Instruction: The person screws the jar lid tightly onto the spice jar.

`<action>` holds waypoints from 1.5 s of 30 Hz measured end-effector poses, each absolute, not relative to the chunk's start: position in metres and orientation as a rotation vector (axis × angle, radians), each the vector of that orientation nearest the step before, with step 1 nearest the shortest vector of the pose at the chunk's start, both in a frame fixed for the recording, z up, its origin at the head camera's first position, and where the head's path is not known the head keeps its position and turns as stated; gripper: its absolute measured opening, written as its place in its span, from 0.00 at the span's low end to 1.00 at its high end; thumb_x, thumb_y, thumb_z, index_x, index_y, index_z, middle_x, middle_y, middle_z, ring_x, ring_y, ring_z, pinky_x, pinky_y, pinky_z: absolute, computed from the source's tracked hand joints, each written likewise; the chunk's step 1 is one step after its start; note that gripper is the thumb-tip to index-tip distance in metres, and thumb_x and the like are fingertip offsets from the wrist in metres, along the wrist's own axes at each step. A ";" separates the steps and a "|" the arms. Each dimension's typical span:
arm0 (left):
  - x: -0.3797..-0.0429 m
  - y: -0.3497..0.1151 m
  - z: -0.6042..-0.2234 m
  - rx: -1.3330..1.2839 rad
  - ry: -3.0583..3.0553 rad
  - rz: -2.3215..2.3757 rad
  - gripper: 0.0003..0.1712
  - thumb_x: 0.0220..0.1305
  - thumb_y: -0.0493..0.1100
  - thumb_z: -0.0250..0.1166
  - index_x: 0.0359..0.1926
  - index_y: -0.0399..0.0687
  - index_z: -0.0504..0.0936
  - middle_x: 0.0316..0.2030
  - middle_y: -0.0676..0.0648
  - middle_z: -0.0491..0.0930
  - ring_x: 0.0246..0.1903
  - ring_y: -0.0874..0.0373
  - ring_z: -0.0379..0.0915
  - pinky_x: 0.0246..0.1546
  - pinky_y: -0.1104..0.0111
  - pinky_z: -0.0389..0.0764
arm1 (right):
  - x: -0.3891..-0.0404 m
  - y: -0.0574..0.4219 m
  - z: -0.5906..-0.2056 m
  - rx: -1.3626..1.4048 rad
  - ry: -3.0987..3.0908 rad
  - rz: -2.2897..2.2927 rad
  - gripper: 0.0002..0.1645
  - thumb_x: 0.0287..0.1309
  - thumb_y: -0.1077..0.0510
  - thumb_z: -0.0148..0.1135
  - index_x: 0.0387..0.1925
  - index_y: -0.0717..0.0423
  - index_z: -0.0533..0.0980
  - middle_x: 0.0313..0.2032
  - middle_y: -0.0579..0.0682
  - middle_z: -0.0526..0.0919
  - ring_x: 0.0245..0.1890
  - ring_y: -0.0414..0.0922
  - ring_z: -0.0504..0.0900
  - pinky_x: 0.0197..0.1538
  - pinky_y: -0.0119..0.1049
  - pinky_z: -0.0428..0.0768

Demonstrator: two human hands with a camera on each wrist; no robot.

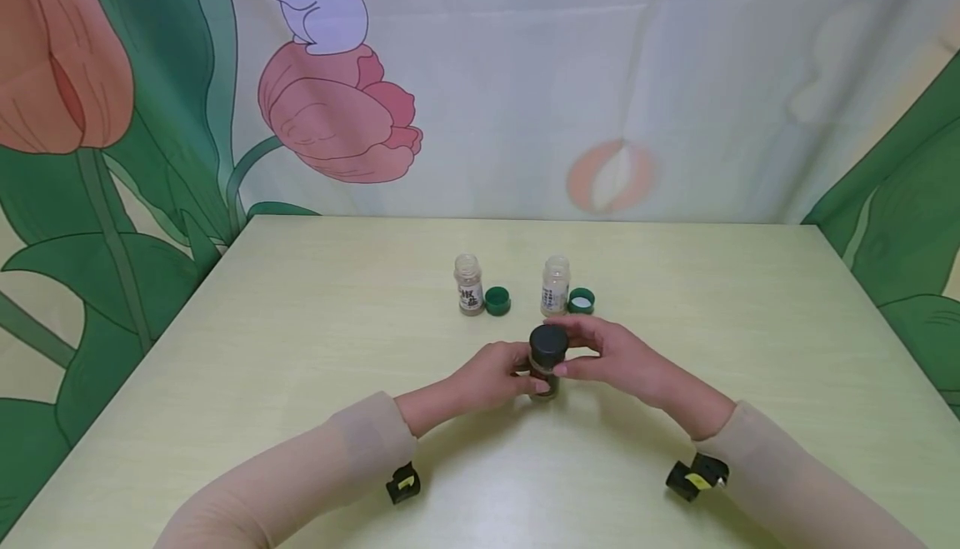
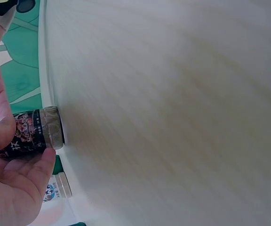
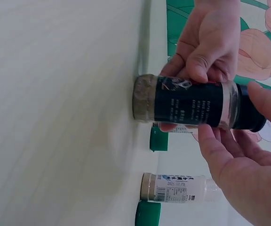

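Note:
A spice jar (image 1: 545, 382) with a black label and a black cap (image 1: 548, 344) stands upright between the two hands, its base right at the tabletop. My left hand (image 1: 491, 378) grips the jar's body, thumb across the front of the label. Around the top, my right hand (image 1: 611, 357) holds the black cap between thumb and fingers, with one fingertip low near the label's edge. Brownish contents show through the clear bottom of the jar (image 3: 144, 98) in the right wrist view. The far side of the jar is hidden.
Behind the hands stand two uncapped clear spice jars, a left one (image 1: 469, 286) and a right one (image 1: 555, 286). Beside each lies a green cap, one (image 1: 497, 301) at left and one (image 1: 581, 301) at right. A printed curtain (image 1: 487, 99) hangs behind the pale table (image 1: 337, 282).

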State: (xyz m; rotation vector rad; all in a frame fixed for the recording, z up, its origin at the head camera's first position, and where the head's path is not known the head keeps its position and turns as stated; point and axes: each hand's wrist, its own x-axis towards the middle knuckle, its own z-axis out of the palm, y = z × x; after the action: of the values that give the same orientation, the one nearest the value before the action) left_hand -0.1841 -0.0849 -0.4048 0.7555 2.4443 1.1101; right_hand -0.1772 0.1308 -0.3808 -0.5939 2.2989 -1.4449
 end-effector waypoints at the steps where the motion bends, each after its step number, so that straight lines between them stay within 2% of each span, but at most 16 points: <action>1: -0.184 -0.085 -0.405 0.753 2.442 1.112 0.12 0.67 0.36 0.68 0.49 0.33 0.83 0.50 0.36 0.88 0.58 0.43 0.83 0.63 0.57 0.81 | -0.177 0.131 -0.380 -0.607 2.293 -1.442 0.34 0.66 0.60 0.67 0.71 0.61 0.68 0.65 0.64 0.77 0.68 0.62 0.75 0.70 0.61 0.73; 6: -0.184 -0.084 -0.405 0.741 2.431 1.126 0.13 0.67 0.36 0.68 0.49 0.33 0.83 0.50 0.36 0.88 0.59 0.43 0.83 0.64 0.55 0.81 | -0.178 0.131 -0.380 -0.616 2.313 -1.426 0.31 0.66 0.61 0.67 0.68 0.60 0.71 0.65 0.63 0.78 0.67 0.62 0.75 0.70 0.62 0.72; 15: -0.182 -0.083 -0.403 0.725 2.430 1.118 0.13 0.67 0.36 0.68 0.50 0.34 0.83 0.51 0.37 0.88 0.59 0.44 0.83 0.64 0.55 0.80 | -0.179 0.129 -0.385 -0.573 2.348 -1.444 0.31 0.63 0.61 0.70 0.65 0.63 0.71 0.62 0.64 0.79 0.65 0.60 0.78 0.66 0.54 0.80; 23: -0.184 -0.083 -0.404 0.731 2.425 1.112 0.14 0.68 0.36 0.68 0.51 0.34 0.83 0.51 0.37 0.88 0.59 0.44 0.83 0.65 0.55 0.80 | -0.180 0.133 -0.382 -0.622 2.310 -1.403 0.32 0.65 0.61 0.68 0.68 0.61 0.70 0.64 0.63 0.78 0.68 0.62 0.75 0.69 0.60 0.74; 34: -0.184 -0.086 -0.404 0.773 2.445 1.081 0.14 0.68 0.38 0.68 0.51 0.34 0.83 0.52 0.37 0.88 0.60 0.44 0.82 0.64 0.58 0.81 | -0.179 0.129 -0.385 -0.568 2.332 -1.474 0.31 0.63 0.62 0.70 0.65 0.66 0.71 0.61 0.65 0.80 0.64 0.60 0.77 0.66 0.52 0.80; 45: -0.185 -0.086 -0.404 0.817 2.456 1.064 0.14 0.68 0.38 0.68 0.50 0.33 0.83 0.51 0.37 0.88 0.58 0.45 0.84 0.62 0.61 0.82 | -0.180 0.131 -0.384 -0.583 2.317 -1.439 0.32 0.64 0.62 0.68 0.67 0.64 0.70 0.62 0.64 0.79 0.66 0.61 0.76 0.68 0.56 0.76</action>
State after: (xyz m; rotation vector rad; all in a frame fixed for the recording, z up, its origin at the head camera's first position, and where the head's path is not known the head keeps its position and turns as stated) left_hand -0.1852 -0.0857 -0.4038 0.8174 2.4561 1.0636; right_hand -0.1800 0.1312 -0.3837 -0.5831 2.3168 -1.4389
